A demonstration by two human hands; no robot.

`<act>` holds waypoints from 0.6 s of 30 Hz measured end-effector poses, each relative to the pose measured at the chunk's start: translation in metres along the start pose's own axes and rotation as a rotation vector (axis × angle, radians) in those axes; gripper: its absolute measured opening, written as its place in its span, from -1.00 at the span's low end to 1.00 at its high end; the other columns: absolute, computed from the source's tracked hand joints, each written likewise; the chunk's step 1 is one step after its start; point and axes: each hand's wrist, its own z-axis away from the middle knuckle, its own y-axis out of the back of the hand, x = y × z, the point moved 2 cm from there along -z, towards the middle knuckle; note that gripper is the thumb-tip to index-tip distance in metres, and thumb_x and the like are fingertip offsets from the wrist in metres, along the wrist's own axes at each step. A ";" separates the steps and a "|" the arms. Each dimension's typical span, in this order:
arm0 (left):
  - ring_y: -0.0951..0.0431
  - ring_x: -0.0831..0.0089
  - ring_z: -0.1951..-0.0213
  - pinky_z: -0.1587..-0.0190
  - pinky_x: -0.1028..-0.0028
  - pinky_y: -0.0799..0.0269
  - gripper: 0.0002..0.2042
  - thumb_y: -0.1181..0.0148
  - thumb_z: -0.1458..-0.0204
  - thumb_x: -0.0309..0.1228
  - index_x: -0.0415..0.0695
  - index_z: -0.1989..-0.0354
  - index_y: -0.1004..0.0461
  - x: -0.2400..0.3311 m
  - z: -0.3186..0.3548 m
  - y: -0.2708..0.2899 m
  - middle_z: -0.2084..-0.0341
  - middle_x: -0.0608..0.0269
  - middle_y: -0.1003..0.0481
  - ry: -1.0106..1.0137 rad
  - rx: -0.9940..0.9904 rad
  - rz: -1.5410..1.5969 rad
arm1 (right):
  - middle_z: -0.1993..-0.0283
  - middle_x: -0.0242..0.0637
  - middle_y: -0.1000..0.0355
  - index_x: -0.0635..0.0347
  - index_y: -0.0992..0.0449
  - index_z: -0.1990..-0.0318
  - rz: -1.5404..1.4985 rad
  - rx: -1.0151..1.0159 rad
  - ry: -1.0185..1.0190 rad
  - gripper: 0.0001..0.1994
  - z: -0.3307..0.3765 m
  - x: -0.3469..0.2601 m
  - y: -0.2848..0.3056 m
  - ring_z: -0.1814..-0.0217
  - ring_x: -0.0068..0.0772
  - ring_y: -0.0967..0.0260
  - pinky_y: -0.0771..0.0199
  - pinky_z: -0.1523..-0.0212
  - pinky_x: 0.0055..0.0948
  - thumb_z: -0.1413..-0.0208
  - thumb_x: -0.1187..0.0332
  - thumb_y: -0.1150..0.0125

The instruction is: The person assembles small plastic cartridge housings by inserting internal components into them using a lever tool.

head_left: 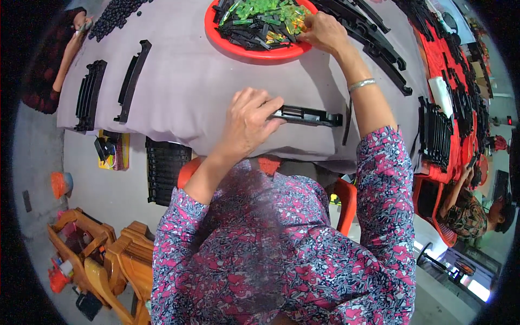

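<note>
My left hand (248,120) is closed on the left end of a long black plastic housing (311,116), which has a slot along its upper face and rests on the cloth-covered table. My right hand (325,33), with a silvery bracelet at its wrist, reaches to the right side of a red basin (254,54). Its fingers are pinched together among the small parts, and what they hold, if anything, is hidden. In the basin lie black plastic pieces (238,37) and shiny green and yellow pieces (262,7). A thin black strip (348,123) lies right of the housing.
Long black parts (387,59) lie at the far right of the pale cloth (184,81). Other black housings (132,81) and a heap of small black pieces (116,17) are on the left. One person sits at the left edge, another at the right by a red-covered table (433,49).
</note>
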 end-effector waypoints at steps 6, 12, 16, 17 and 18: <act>-0.42 0.19 0.26 0.19 0.25 -0.30 -0.63 -0.43 0.26 -0.33 -0.09 0.20 -0.56 -0.001 0.001 -0.002 0.40 0.24 -0.43 -0.011 0.008 -0.013 | 0.24 -0.03 -0.57 0.17 -0.61 0.29 0.195 -0.029 0.029 -0.72 -0.026 0.004 -0.021 0.14 0.05 -0.55 -0.57 0.09 -0.05 0.10 0.18 -0.33; -0.41 0.19 0.28 0.20 0.24 -0.30 -0.62 -0.44 0.27 -0.33 -0.09 0.19 -0.56 0.003 -0.001 -0.003 0.41 0.24 -0.40 -0.017 0.006 -0.006 | 0.34 -0.03 -0.57 0.23 -0.54 0.21 0.237 0.149 0.062 -0.65 -0.026 0.023 -0.040 0.34 -0.01 -0.56 -0.54 0.36 -0.13 -0.09 0.10 -0.16; -0.40 0.20 0.27 0.20 0.25 -0.29 -0.62 -0.44 0.27 -0.31 -0.07 0.20 -0.56 0.001 0.002 -0.001 0.42 0.24 -0.39 -0.011 0.005 -0.019 | 0.28 -0.04 -0.59 0.26 -0.58 0.33 0.089 0.220 0.142 -0.79 0.017 0.025 0.000 0.33 0.07 -0.55 -0.56 0.27 -0.11 0.01 0.29 -0.19; -0.40 0.21 0.28 0.20 0.26 -0.28 -0.62 -0.44 0.28 -0.31 -0.07 0.21 -0.56 0.000 0.002 -0.002 0.43 0.24 -0.38 -0.013 0.014 -0.010 | 0.35 -0.08 -0.57 0.28 -0.57 0.31 -0.042 0.195 0.116 -0.78 0.037 0.018 0.016 0.38 -0.07 -0.55 -0.53 0.32 -0.23 0.01 0.29 -0.20; -0.40 0.21 0.28 0.20 0.26 -0.28 -0.62 -0.44 0.28 -0.31 -0.07 0.21 -0.56 0.001 0.002 -0.001 0.43 0.24 -0.38 -0.006 0.012 -0.006 | 0.42 -0.12 -0.56 0.29 -0.56 0.30 -0.173 0.171 0.090 -0.77 0.059 0.010 0.030 0.42 -0.21 -0.54 -0.50 0.36 -0.34 0.01 0.29 -0.21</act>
